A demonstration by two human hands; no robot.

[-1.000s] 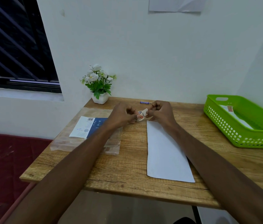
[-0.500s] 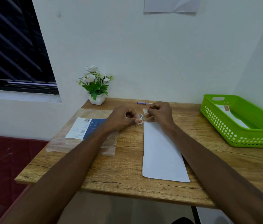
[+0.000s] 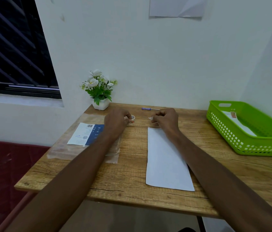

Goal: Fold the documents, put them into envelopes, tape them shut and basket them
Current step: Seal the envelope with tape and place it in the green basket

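I see my left hand [image 3: 116, 121] curled round a small roll of clear tape [image 3: 132, 119] with a red-printed core, held just above the table [image 3: 132, 174]. My right hand [image 3: 165, 118] pinches a short, pale strip of tape [image 3: 151, 118] at the fingertips. Just below it lies the long white envelope [image 3: 166, 159], flat and smooth, running toward me. A glossy clear plastic sleeve [image 3: 85, 139] with a blue and white label sits under my left forearm. The table is grained, light wood, set against a plain white wall [image 3: 148, 56]; a barred dark window [image 3: 13, 47] is at left. The lime plastic basket [image 3: 252, 144], perforated, holds a taped envelope [image 3: 239, 124]. A potted white flower [image 3: 99, 92] and a pen [image 3: 150, 108] sit at the far edge. Compared with half a second ago, my hands have drawn apart and the strip is free of the roll
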